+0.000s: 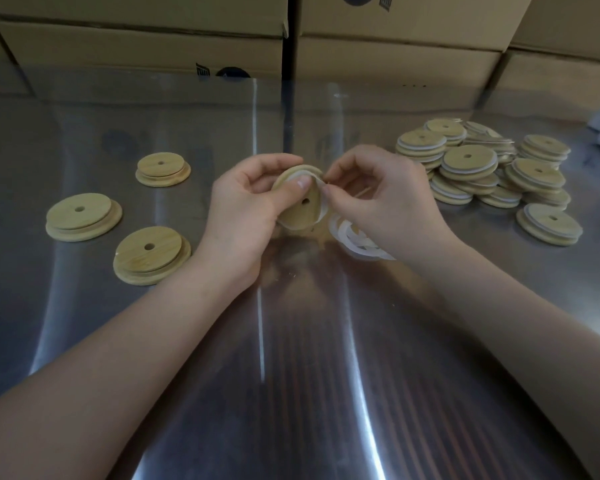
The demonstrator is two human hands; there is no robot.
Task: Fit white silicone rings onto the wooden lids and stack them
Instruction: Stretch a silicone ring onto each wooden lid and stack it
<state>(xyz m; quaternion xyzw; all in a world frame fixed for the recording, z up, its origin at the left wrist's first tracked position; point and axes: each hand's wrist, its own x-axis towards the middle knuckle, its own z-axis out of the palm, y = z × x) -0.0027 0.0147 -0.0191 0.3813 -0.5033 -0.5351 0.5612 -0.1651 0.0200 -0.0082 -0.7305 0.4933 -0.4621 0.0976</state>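
While your left hand [246, 202] is gripping the stiff wooden lid [300, 206], your right hand [381, 195] is pinching the silicone ring [321, 207]. It is likely handling soft and stretchy.

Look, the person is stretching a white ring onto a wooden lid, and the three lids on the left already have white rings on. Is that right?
Not quite. The head view shows the three lids on the left are bare wood, with no rings yet. The rest is right: the left hand holds the wooden lid while the right hand pinches the white ring onto it.
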